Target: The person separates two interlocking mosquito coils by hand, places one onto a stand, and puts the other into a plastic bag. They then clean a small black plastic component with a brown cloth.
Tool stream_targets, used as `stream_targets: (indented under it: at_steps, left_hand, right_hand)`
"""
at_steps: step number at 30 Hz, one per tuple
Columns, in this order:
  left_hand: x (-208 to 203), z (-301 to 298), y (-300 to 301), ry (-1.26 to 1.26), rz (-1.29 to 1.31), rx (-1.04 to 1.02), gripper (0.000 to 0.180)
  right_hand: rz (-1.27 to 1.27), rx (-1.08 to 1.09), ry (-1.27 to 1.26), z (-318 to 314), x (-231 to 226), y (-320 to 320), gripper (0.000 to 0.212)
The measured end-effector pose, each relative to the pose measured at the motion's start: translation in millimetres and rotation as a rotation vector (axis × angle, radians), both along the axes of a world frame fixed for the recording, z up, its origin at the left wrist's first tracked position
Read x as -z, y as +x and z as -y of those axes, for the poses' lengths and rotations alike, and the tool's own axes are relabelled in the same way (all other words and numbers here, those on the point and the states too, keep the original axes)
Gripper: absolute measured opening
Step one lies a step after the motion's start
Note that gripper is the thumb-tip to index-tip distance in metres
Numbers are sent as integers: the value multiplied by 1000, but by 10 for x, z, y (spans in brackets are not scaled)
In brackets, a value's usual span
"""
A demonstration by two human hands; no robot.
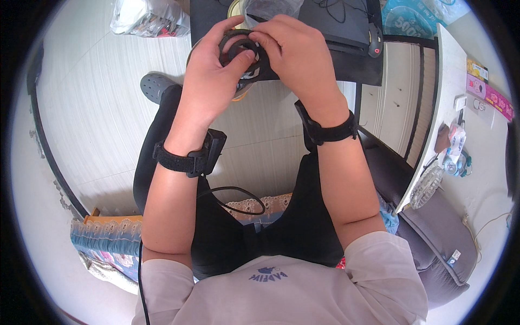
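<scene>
Both my hands are raised over the near edge of a black table (319, 69), around a black coiled band (264, 60) with ring-shaped loops. My left hand (210, 73) curls round its left side, thumb laid across the loops. From the right, my right hand (300, 54) pinches its upper edge between thumb and fingers. Whether the band is a tape, a cable or a strap I cannot tell. Just beyond my fingers stands a clear plastic container or bag (273, 7). A round, yellow-rimmed thing shows partly below my hands, mostly hidden.
On the table's right lie a flat black device (338, 32), thin cables and a small black gadget with a red light (375, 42). A stuffed plastic bag (149, 19) sits far left. A white shelf (428, 114) and a grey padded seat (433, 244) are at my right.
</scene>
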State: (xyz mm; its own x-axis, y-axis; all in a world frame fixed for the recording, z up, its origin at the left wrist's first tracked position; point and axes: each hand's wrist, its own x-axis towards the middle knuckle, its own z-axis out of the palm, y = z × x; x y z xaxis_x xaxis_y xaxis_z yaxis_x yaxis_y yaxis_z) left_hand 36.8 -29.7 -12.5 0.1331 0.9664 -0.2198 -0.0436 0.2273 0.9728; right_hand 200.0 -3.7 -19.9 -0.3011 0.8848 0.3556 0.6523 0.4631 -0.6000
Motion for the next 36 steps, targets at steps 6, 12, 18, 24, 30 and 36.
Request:
stream_targets:
  at_steps: [6,12,18,24,30,36]
  left_hand:
    - [41,7,-10,-11,6,11,51]
    - [4,11,0,-21,10,13,48]
    - [25,5,-17,9,-16,30,41]
    - [-14,8,-7,-15,0,22,45]
    - [-78,1,16,-94,47,12,47]
    - [-54,-2,26,-96,42,-4,45]
  right_hand:
    - [-22,-48,24,5,3,3,11]
    - [-29,-61,19,4,2,3,13]
    - [-59,-46,-18,-1,47,-2,14]
    - [-62,-61,26,-7,66,4,12]
    - [-44,20,41,33,15,26,12]
    - [-147,435,-49,-79,194,344,17]
